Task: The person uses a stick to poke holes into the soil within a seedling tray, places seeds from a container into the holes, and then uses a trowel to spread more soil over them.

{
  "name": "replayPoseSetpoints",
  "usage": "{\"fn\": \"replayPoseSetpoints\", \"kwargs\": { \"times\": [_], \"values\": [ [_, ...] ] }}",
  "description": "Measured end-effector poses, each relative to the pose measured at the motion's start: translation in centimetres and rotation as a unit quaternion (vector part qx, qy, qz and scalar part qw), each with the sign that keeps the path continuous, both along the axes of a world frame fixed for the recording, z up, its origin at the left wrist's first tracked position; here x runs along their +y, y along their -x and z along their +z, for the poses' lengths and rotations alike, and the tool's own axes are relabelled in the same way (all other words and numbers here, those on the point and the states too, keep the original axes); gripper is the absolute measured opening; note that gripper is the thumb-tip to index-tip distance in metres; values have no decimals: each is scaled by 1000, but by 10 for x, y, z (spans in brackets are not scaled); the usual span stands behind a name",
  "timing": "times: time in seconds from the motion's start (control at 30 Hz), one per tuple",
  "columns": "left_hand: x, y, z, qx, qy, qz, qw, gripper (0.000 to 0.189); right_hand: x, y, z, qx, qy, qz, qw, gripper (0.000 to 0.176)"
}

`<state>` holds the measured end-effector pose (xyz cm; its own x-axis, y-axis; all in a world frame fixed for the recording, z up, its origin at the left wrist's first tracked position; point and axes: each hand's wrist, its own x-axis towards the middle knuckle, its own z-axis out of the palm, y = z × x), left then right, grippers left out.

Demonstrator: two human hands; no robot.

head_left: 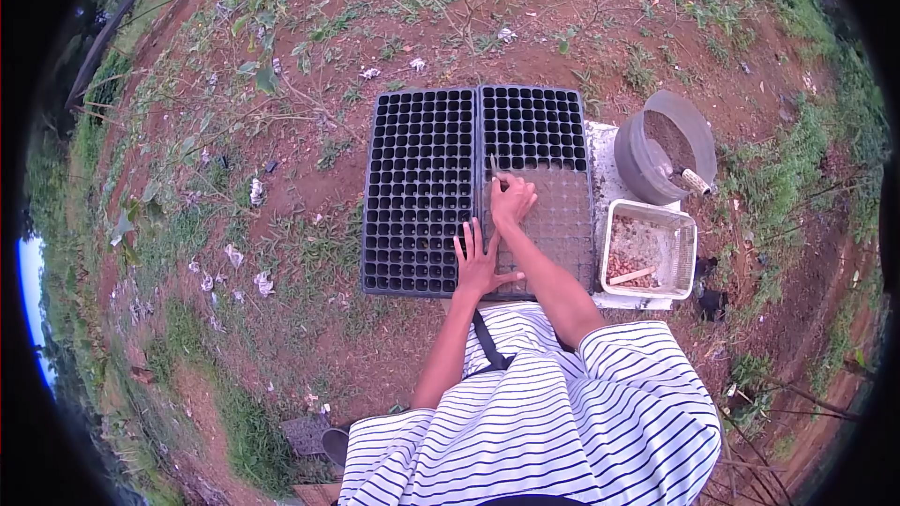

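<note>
Two black seedling trays lie side by side in front of me. The left seedling tray shows bare cells, while the right seedling tray has brown soil over its nearer part. My left hand rests with fingers spread across the inner edges of both trays, near their front end. Farther up, my right hand pinches a thin stick at the boundary between soil and bare cells, close to the right tray's left edge. Most of the stick is hidden by the fingers.
On a white board at the right stands a cream basket with small reddish pieces and a flat wooden stick. Beside it, a grey tub holds soil and a pale cylindrical object. Leafy branches hang beyond the trays.
</note>
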<state>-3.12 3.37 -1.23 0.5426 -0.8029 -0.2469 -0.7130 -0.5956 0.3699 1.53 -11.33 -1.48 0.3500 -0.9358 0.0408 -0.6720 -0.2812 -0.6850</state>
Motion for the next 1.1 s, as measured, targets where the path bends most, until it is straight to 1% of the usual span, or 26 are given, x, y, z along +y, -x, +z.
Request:
{"fn": "replayPoseSetpoints", "kwargs": {
  "times": [0.13, 0.2, 0.23, 0.27, 0.33, 0.37, 0.4, 0.43, 0.47, 0.53, 0.63, 0.73, 0.9, 0.97, 1.07, 1.1],
  "values": [
    [0, 1, 1, -1, 18, 3, 1000, 132, -12, -1, 0, -25, 4, -3, 1000, 11],
    [1, 1, 0, -8, 16, 4, 1000, 132, -21, 14, 15, -50, -1, 37, 998, 10],
    [0, 2, -1, -16, 16, 4, 1000, 133, -22, 24, 14, -52, 37, 69, 996, 11],
    [-1, 3, -1, -13, 18, 3, 1000, 133, -24, 37, 15, -48, 38, 69, 996, 11],
    [0, 2, 0, -9, 25, 3, 1000, 135, -24, 62, 18, -52, 77, 173, 981, 10],
    [0, 3, 1, -15, 15, 5, 1000, 142, -21, 72, 19, -49, 77, 174, 981, 10],
    [0, 3, 1, -12, 15, 5, 1000, 142, -17, 82, 19, -53, 87, 202, 974, 10],
    [1, 3, -2, -9, 43, 15, 999, 146, -13, 90, 19, -57, 97, 230, 967, 9],
    [1, 3, -4, -6, 71, 24, 997, 151, -9, 95, 19, -55, 97, 230, 967, 9],
    [2, 4, -3, -1, 58, 25, 998, 153, -3, 103, 18, -62, 105, 274, 954, 9],
    [1, 3, 1, 0, 48, 26, 999, 156, 0, 104, 15, -52, 125, 299, 944, 9],
    [0, 3, 0, -2, 50, 27, 998, 155, -2, 98, 13, -30, 150, 289, 945, 9],
    [1, 2, -1, -6, 48, 24, 999, 154, -14, 85, 15, -48, 165, 279, 945, 9],
    [2, 2, -2, -1, 55, 22, 998, 153, -17, 95, 21, -56, 164, 284, 943, 9],
    [2, 3, -1, -10, 51, 28, 998, 152, -23, 124, 24, -34, 155, 301, 940, 9],
    [2, 4, 0, -9, 49, 29, 998, 152, -23, 134, 25, -14, 166, 324, 931, 11]
  ]
}}
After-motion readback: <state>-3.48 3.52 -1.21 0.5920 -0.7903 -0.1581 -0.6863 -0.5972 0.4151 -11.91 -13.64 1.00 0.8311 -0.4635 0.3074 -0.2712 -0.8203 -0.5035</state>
